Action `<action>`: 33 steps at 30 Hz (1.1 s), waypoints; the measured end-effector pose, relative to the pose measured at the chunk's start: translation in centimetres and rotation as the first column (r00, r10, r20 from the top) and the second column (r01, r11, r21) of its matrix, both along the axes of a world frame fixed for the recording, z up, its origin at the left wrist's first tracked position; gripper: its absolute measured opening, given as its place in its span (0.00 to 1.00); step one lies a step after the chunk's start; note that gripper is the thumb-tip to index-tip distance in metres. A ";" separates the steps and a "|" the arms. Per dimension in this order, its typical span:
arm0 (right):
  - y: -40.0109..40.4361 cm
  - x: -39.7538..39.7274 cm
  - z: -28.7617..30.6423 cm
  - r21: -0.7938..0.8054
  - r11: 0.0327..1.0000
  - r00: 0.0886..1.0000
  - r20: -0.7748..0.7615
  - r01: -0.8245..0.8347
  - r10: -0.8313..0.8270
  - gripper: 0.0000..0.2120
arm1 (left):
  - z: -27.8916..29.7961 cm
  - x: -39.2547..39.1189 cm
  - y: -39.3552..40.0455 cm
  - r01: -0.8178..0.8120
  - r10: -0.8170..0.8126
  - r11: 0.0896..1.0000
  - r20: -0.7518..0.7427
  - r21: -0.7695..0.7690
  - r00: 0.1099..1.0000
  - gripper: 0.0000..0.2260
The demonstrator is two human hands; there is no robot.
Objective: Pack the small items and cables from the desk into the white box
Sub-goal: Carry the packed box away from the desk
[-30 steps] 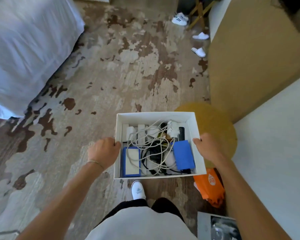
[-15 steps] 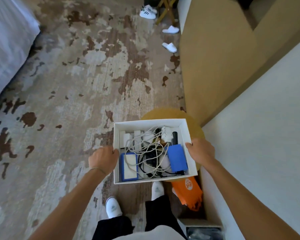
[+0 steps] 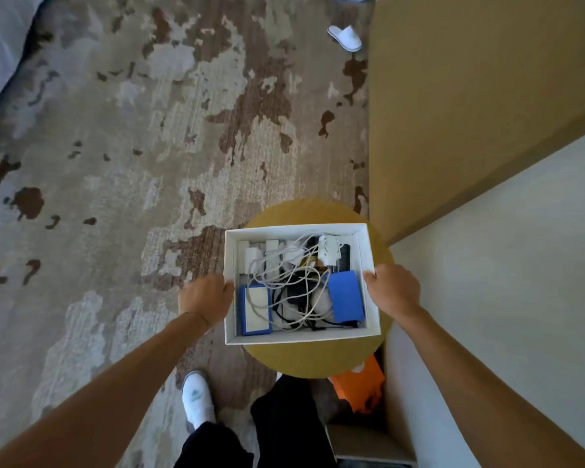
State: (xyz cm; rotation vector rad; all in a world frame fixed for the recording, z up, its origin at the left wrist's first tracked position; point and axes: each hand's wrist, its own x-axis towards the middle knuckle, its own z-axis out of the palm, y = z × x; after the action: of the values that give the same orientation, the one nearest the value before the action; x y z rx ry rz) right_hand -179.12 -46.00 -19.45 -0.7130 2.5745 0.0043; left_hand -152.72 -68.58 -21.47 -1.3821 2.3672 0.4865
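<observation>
I hold the white box (image 3: 296, 338) level in front of me, above a round yellow stool (image 3: 318, 361). My left hand (image 3: 205, 297) grips its left wall and my right hand (image 3: 394, 290) grips its right wall. Inside lie tangled white and black cables (image 3: 293, 287), a blue case (image 3: 347, 295) on the right, a blue-edged white device (image 3: 255, 309) on the left, white adapters (image 3: 260, 255) at the far side, and a black comb (image 3: 344, 255).
Patterned carpet (image 3: 132, 163) spreads to the left, with a bed corner (image 3: 0, 38) at top left. A tan cabinet wall (image 3: 470, 96) and a white surface (image 3: 504, 282) stand to the right. An orange bag (image 3: 360, 386) lies under the stool. A white slipper (image 3: 347, 37) lies far ahead.
I have walked to the right with the box in both hands. The box now hangs over the yellow stool, and the bed has slid out to the left edge.
</observation>
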 end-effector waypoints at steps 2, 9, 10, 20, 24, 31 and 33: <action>0.1 -0.9 -1.4 0.017 1.000 1.000 0.002 -0.006 0.006 0.23 | -1.9 -0.9 0.0 0.015 -0.015 1.000 0.010 0.008 1.000 0.18; 0.9 -2.6 -5.0 0.030 0.999 0.998 0.060 -0.017 0.015 0.24 | -5.2 -2.7 0.1 0.066 -0.068 0.997 0.058 0.032 0.996 0.20; 0.9 -2.7 -5.3 0.028 1.000 0.998 0.069 -0.013 0.011 0.23 | -5.5 -2.9 0.1 0.073 -0.075 0.997 0.062 0.032 0.995 0.20; 0.8 -3.6 -7.6 0.024 1.000 0.995 0.102 0.001 -0.003 0.23 | -6.4 -4.1 -0.5 0.122 -0.127 0.991 0.121 0.051 0.984 0.20; 0.5 -3.8 -8.2 0.021 1.000 0.994 0.109 0.007 -0.009 0.23 | -6.5 -4.8 -1.0 0.136 -0.143 0.989 0.129 0.060 0.981 0.20; 0.3 -3.7 -8.8 0.022 1.000 0.994 0.104 0.016 -0.018 0.23 | -7.0 -5.3 -1.4 0.160 -0.166 0.986 0.143 0.049 0.976 0.19; 0.2 -3.7 -8.8 0.025 1.000 0.994 0.106 0.011 -0.014 0.23 | -7.1 -5.5 -1.7 0.162 -0.173 0.984 0.167 0.077 0.971 0.17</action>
State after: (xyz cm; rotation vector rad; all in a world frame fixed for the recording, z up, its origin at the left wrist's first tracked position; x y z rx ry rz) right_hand -182.86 -45.82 -28.30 -0.6695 2.4728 -0.0057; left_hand -158.24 -70.29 -28.53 -1.1359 2.2817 0.3751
